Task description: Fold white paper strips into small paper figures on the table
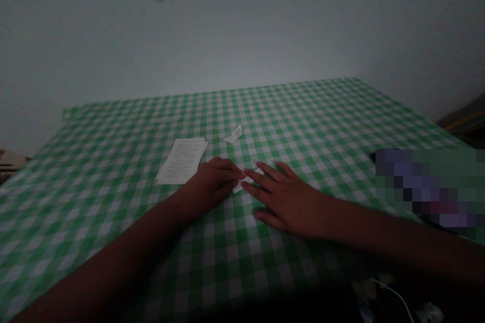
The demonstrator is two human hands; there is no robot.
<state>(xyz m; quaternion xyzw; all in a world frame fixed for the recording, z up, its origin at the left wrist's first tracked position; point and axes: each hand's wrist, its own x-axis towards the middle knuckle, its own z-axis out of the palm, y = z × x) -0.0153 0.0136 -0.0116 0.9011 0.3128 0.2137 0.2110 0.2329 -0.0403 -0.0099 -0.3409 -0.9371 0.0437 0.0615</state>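
Head view: a table with a green-and-white checked cloth (303,121) stands against a pale wall (265,20), seen in dim light. The small white paper (248,180) lies near the middle of the view, under the fingertips of both bare hands. The left hand (214,181), just beside it at nine o'clock, has its fingers drawn together, tips touching the paper; whether they pinch it cannot be told in this gloom. The right hand (290,197), between three and four o'clock, is spread palm down, fingertips on the paper, thumb apart. A stack of printed sheets (182,161) lies between nine and ten o'clock. A folded paper piece (234,134) sits between eleven and twelve. At four o'clock runs a white cable (397,295).
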